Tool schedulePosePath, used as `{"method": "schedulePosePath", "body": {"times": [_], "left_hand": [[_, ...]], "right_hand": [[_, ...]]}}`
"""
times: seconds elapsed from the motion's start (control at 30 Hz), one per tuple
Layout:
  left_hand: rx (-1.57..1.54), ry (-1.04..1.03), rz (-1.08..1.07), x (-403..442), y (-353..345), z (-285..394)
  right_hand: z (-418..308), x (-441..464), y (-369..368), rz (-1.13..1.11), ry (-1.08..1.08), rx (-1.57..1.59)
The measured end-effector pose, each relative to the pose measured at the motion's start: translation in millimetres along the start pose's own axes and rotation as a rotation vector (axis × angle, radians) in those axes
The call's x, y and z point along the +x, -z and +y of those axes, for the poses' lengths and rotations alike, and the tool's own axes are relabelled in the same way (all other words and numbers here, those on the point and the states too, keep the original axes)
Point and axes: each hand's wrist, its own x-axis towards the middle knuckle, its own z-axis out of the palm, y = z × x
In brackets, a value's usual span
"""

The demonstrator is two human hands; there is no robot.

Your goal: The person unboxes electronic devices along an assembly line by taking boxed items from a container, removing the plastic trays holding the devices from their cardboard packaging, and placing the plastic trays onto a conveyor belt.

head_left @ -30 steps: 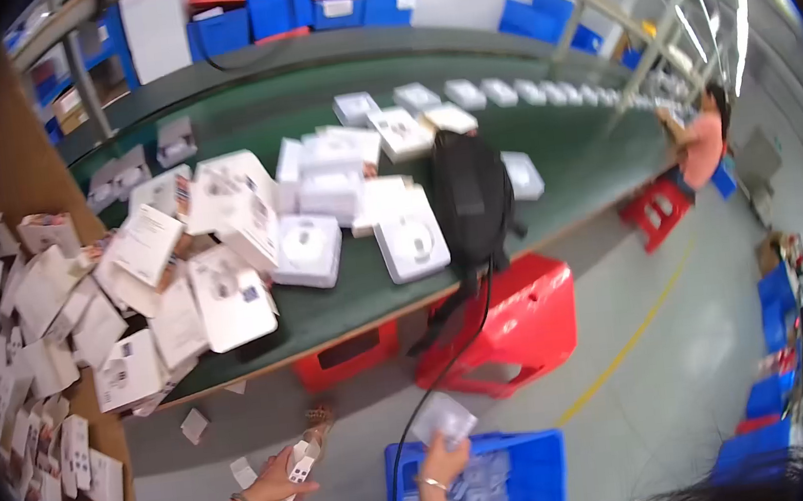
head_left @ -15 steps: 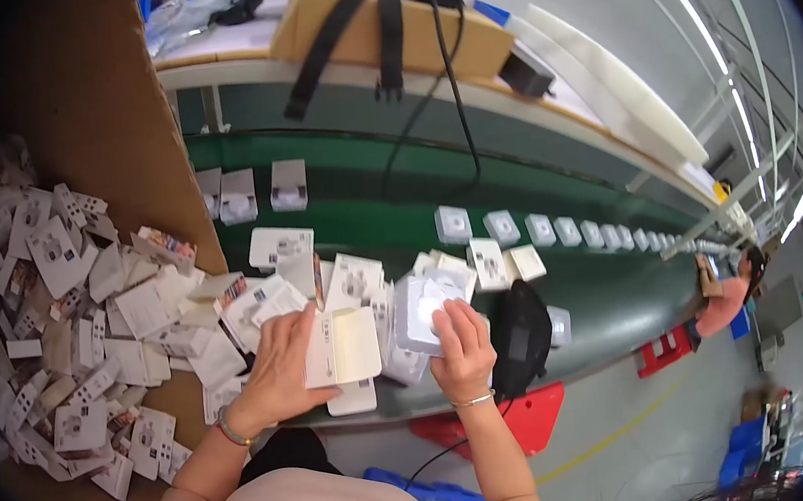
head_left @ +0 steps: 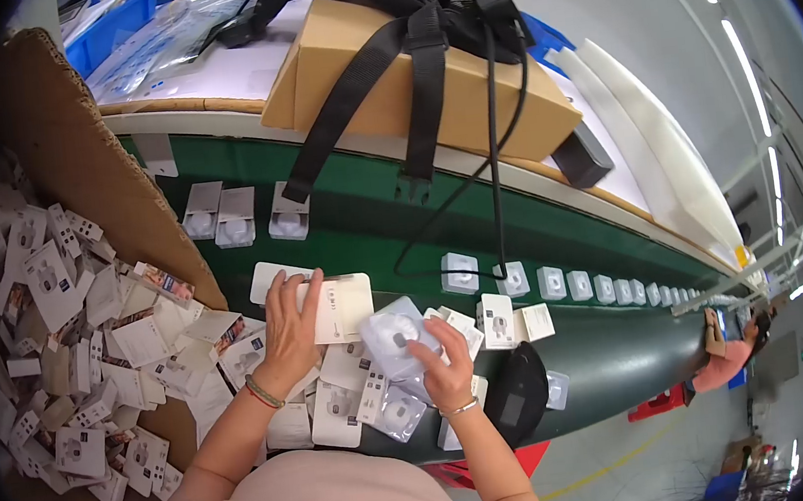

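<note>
My left hand (head_left: pixel 286 339) is closed on a small white carton (head_left: pixel 343 309) with print on its face, held over the near edge of the belt. In my right hand (head_left: pixel 448 375) is a clear plastic blister tray (head_left: pixel 390 334) with a round white part in it, pinched by thumb and fingers. The tray is just right of the carton; whether they touch I cannot tell. Below both hands lie loose printed cartons (head_left: pixel 336 412) and another clear tray (head_left: pixel 401 413).
A large cardboard box (head_left: pixel 110 173) full of white cartons (head_left: pixel 52 273) stands at left. The green belt (head_left: pixel 361 240) carries a row of trays (head_left: pixel 552 283) and filled cartons (head_left: pixel 235 216). A black pouch (head_left: pixel 522 389) lies at right; straps (head_left: pixel 347 100) and cable hang above. A person sits farther right.
The view has shifted. My left hand has moved away from my body with the carton. My right hand has brought the tray in toward the carton's lower right.
</note>
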Motion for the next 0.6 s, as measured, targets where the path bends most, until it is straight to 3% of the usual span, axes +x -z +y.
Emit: {"method": "schedulePosePath", "body": {"times": [0.07,0.1,0.17,0.3,0.47,0.6], "left_hand": [[-0.008,-0.016,-0.008,4,-8,-2],[-0.030,-0.049,-0.021,4,-13,-3],[-0.067,-0.034,0.011,6,-22,-6],[0.025,0.039,-0.006,8,-28,-7],[0.095,0.069,-0.046,10,-45,5],[0.045,0.104,-0.005,13,-57,21]], "right_hand": [[10,3,-14,0.058,-0.254,0.238],[15,-5,-24,0.042,-0.245,0.263],[25,-20,-43,-0.031,-0.937,0.503],[46,-5,-55,0.180,-0.891,0.448],[60,11,-76,0.350,-1.064,0.503],[49,6,-95,0.337,-1.142,0.620]]}}
